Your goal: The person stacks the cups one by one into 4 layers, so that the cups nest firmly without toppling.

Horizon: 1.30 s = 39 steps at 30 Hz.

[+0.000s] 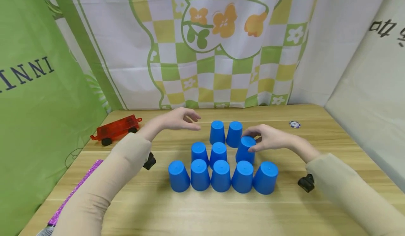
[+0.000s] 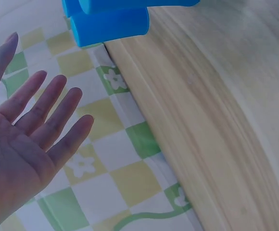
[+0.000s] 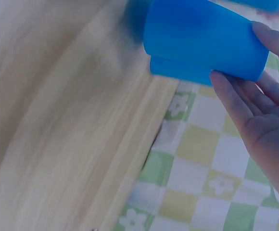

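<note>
Several blue cups stand upside down on the wooden table. Five form the front row, three the middle row, and two stand at the back. My right hand grips the rightmost middle-row cup near its top. In the right wrist view my fingers lie against the side of that cup. My left hand hovers open above the table, left of the back cups and touching nothing. The left wrist view shows its palm spread, with blue cups beyond.
A red toy vehicle sits at the table's far left and a small poker chip at the far right. A purple glittery strip lies along the left edge. Patterned cloth hangs behind and green cloth on the left.
</note>
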Motion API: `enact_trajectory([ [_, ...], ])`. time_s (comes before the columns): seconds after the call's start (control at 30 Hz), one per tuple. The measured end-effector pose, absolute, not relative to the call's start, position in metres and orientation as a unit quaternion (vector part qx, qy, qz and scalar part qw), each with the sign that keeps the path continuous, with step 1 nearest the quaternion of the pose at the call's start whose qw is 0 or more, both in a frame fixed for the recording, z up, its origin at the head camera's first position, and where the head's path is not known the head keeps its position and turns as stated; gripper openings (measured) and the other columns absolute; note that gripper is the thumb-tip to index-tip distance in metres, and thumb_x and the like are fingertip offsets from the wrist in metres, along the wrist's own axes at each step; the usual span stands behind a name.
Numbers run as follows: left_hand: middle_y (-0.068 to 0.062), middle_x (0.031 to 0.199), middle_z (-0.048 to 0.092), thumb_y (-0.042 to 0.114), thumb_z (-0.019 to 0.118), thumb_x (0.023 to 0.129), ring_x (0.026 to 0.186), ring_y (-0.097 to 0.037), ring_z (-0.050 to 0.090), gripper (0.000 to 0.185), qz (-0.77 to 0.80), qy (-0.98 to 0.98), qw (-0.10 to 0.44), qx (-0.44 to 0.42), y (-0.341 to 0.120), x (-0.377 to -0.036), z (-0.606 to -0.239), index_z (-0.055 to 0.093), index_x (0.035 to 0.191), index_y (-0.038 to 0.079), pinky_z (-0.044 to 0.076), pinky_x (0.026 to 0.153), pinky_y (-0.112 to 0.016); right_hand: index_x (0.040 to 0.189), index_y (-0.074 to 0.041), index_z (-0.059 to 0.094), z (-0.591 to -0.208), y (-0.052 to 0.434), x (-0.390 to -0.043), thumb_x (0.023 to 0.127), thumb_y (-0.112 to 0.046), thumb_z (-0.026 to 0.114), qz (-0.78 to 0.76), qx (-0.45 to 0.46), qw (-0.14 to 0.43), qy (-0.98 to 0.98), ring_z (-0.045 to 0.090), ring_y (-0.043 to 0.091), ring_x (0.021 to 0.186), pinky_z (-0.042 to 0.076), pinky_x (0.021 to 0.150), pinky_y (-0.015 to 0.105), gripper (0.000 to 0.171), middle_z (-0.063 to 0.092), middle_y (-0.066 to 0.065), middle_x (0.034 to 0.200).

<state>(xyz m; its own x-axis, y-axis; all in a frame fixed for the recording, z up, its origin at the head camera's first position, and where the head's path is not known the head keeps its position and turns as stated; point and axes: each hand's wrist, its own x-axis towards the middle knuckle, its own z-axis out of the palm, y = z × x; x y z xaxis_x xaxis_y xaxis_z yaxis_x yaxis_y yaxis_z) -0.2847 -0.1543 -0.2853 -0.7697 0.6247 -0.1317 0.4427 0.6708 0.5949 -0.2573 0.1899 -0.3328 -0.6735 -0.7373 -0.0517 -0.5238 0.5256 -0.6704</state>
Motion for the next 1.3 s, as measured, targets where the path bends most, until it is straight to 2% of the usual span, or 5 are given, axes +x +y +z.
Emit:
enact_trajectory([
  [0.23, -0.013, 0.128, 0.058, 0.034, 0.065, 0.088, 0.118, -0.03, 0.057, 0.05, 0.279, 0.9, 0.152, 0.299, -0.173, -0.264, -0.29, 0.054, 0.13, 0.009, 0.049, 0.097, -0.04, 0.123, 0.005, 0.054, -0.324, 0.212, -0.267, 0.083, -0.019, 0.072, -0.306, -0.33, 0.147, 0.881, 0.06, 0.032, 0.108, 0.056, 0.085, 0.037, 0.05, 0.063, 0.017, 0.115],
  [0.47, -0.015, 0.128, 0.058, 0.031, 0.064, 0.089, 0.119, -0.034, 0.055, 0.049, 0.297, 0.891, 0.145, 0.312, -0.182, -0.251, -0.3, 0.053, 0.131, 0.007, 0.046, 0.099, -0.05, 0.121, 0.008, 0.055, -0.322, 0.22, -0.282, 0.082, -0.018, 0.072, -0.282, -0.314, 0.11, 0.9, 0.06, 0.035, 0.105, 0.054, 0.086, 0.043, 0.05, 0.063, 0.02, 0.112],
  [0.63, -0.013, 0.129, 0.058, 0.032, 0.063, 0.09, 0.12, -0.032, 0.055, 0.049, 0.295, 0.889, 0.15, 0.316, -0.184, -0.243, -0.309, 0.053, 0.131, 0.008, 0.046, 0.099, -0.05, 0.117, 0.007, 0.057, -0.324, 0.216, -0.291, 0.081, -0.018, 0.073, -0.262, -0.311, 0.094, 0.909, 0.061, 0.035, 0.102, 0.054, 0.084, 0.044, 0.047, 0.065, 0.02, 0.108],
  [1.0, -0.009, 0.133, 0.056, 0.031, 0.066, 0.088, 0.123, -0.03, 0.053, 0.051, 0.311, 0.882, 0.166, 0.313, -0.176, -0.23, -0.321, 0.052, 0.132, 0.01, 0.041, 0.103, -0.055, 0.116, 0.006, 0.057, -0.333, 0.207, -0.3, 0.081, -0.015, 0.072, -0.252, -0.303, 0.089, 0.915, 0.061, 0.034, 0.102, 0.053, 0.084, 0.044, 0.043, 0.063, 0.019, 0.108],
  [1.3, -0.01, 0.134, 0.055, 0.031, 0.067, 0.088, 0.122, -0.031, 0.053, 0.052, 0.308, 0.879, 0.162, 0.326, -0.166, -0.228, -0.322, 0.052, 0.132, 0.009, 0.044, 0.101, -0.052, 0.117, 0.004, 0.057, -0.336, 0.203, -0.303, 0.08, -0.014, 0.071, -0.253, -0.294, 0.093, 0.917, 0.06, 0.035, 0.104, 0.054, 0.084, 0.044, 0.043, 0.063, 0.02, 0.111],
])
